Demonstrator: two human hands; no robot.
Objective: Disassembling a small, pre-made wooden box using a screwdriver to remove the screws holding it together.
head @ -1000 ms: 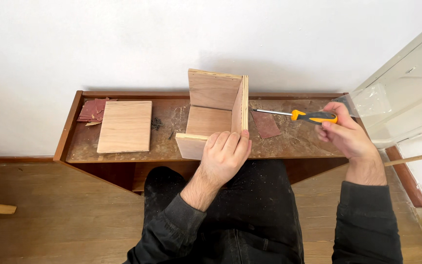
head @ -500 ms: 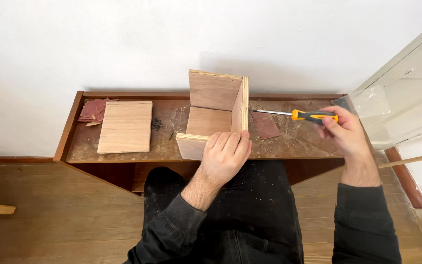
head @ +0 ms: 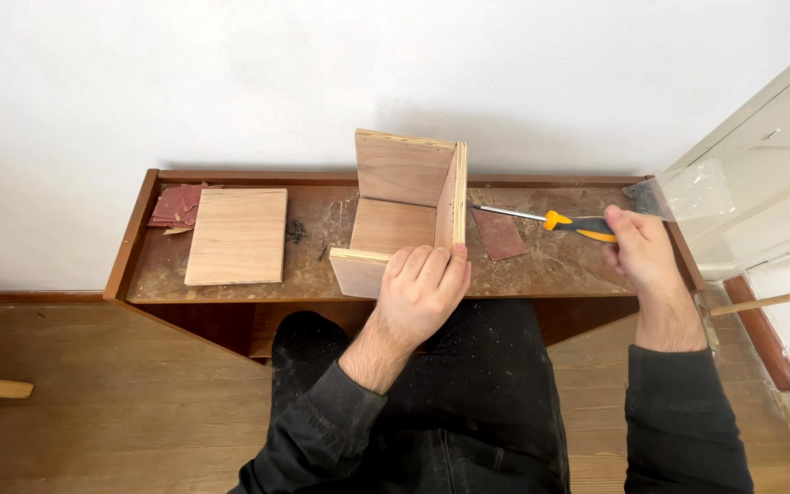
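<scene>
One screwdriver, one part-built plywood box, one loose plywood panel, one lone sandpaper sheet, one sandpaper stack, two hands.

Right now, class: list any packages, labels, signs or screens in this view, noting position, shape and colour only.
Clear plastic bag: at the bench's right end beside the white door frame, crumpled, see-through.
No labels, signs or screens show.
</scene>
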